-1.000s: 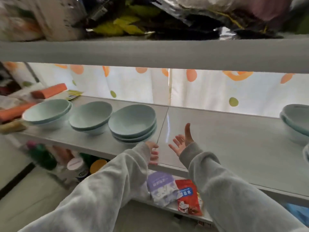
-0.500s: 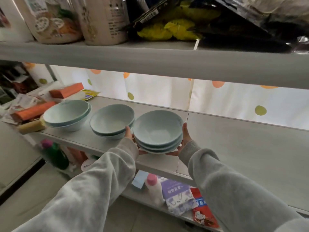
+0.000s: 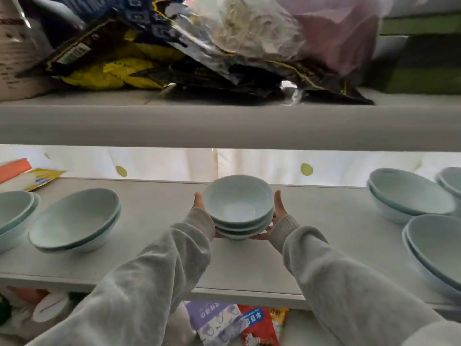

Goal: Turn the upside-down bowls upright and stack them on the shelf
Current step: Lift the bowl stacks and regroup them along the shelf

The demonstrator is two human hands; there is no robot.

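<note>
A stack of three pale blue bowls (image 3: 238, 206), all upright, is held at the middle of the grey shelf (image 3: 154, 211). My left hand (image 3: 199, 204) cups its left side and my right hand (image 3: 279, 212) cups its right side and underside. Whether the stack rests on the shelf or hangs just above it, I cannot tell. Another upright stack of bowls (image 3: 74, 219) sits to the left, and a further one (image 3: 12, 213) at the left edge. More upright stacks stand at the right (image 3: 406, 193) and the near right (image 3: 439, 248).
The shelf above (image 3: 224, 126) hangs low over the bowls and carries snack bags (image 3: 199, 46). An orange box (image 3: 13, 168) and a yellow packet lie at the back left. Packets (image 3: 219, 320) sit on the shelf below. A dotted curtain closes the back.
My hands closed on the three-bowl stack and carried it to the right, to the shelf's middle. The view swung right, bringing the right-hand stacks into sight.
</note>
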